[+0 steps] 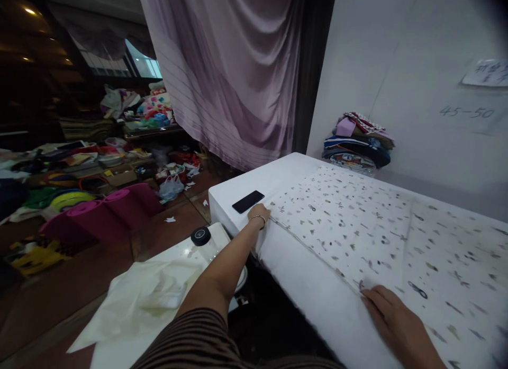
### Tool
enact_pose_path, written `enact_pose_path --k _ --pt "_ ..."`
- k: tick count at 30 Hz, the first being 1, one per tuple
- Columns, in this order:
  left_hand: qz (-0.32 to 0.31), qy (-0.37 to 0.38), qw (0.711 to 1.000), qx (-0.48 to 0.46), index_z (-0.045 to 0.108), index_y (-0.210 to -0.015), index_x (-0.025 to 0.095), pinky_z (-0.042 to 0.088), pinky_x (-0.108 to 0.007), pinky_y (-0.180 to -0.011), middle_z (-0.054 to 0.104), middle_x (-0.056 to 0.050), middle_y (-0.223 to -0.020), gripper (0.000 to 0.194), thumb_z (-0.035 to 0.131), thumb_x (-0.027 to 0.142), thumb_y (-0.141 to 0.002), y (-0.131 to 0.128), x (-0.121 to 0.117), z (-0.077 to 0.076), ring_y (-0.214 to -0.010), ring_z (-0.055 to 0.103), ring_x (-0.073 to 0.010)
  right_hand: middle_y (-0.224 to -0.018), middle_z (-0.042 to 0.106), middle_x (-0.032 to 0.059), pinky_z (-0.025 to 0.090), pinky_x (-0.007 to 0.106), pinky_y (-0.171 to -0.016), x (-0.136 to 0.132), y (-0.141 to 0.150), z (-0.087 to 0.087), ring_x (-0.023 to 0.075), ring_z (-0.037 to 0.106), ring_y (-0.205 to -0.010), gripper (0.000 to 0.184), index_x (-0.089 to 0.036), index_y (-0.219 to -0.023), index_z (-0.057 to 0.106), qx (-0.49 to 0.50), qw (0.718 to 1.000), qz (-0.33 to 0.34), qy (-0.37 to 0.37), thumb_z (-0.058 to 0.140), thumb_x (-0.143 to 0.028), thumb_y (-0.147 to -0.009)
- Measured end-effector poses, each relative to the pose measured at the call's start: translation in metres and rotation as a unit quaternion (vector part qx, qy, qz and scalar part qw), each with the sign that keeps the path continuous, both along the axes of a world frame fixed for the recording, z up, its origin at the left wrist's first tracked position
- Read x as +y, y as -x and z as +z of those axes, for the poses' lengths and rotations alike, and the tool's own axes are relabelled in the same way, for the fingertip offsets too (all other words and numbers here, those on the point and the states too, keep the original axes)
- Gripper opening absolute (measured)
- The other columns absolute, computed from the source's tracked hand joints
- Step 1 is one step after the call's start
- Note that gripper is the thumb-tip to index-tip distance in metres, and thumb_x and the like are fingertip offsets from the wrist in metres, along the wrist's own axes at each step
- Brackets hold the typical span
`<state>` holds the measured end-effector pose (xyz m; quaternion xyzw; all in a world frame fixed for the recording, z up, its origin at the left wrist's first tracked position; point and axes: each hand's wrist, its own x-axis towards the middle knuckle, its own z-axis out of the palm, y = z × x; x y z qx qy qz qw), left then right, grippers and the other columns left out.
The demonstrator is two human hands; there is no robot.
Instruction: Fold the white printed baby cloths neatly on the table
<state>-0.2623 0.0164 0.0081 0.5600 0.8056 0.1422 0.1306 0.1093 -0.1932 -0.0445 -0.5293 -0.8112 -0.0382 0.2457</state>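
A white cloth printed with small leaves and shapes [345, 215] lies spread flat over a white padded table [257, 173]. At the cloth's left front corner, my left hand [260, 214] is closed on the edge, a bracelet round its wrist. Farther right along the same front edge, my right hand [392, 311] pinches the fabric between thumb and fingers. A black phone [248, 201] rests on the table just beyond my left hand, apart from the cloth.
Left of me, a low white stand bears a pale cloth [159, 289] and a clear bottle with a black lid [200, 236]. Folded fabrics [357, 144] are stacked by the wall. A purple curtain [238, 67] hangs behind; pink rolls [107, 213] and clutter cover the floor at left.
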Motion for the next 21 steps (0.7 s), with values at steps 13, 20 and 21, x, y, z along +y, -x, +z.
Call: enact_pose_path --k 13,20,21 --pt "0.018 -0.018 1.000 0.001 0.067 -0.091 0.016 0.045 -0.027 -0.074 0.067 -0.010 -0.104 0.024 0.055 0.033 -0.079 0.015 -0.012 0.001 -0.097 0.061 -0.0221 -0.092 0.066 0.0028 0.055 0.022 -0.057 -0.001 0.000 -0.001 0.0162 0.066 -0.077 0.023 -0.027 -0.089 0.063 0.028 0.999 0.032 0.008 0.042 -0.038 -0.089" --pt "0.022 0.014 1.000 0.010 0.061 -0.104 0.012 0.046 -0.030 -0.078 0.061 -0.016 -0.117 0.046 0.060 0.046 -0.074 0.012 -0.001 0.007 -0.105 0.059 -0.0274 -0.092 0.065 0.0040 0.056 0.025 -0.061 -0.005 0.008 0.005 0.0181 0.065 -0.079 0.026 -0.025 -0.096 0.063 0.039 0.999 0.016 0.006 0.042 -0.038 -0.090" --pt "0.015 0.021 1.000 0.009 0.062 -0.102 0.012 0.046 -0.030 -0.077 0.062 -0.016 -0.115 0.043 0.061 0.044 -0.074 0.011 0.001 0.009 -0.104 0.059 -0.0277 -0.090 0.065 0.0037 0.056 0.025 -0.061 -0.005 0.010 0.007 0.0180 0.065 -0.078 0.025 -0.025 -0.098 0.063 0.041 0.999 0.018 0.010 0.042 -0.036 -0.090"
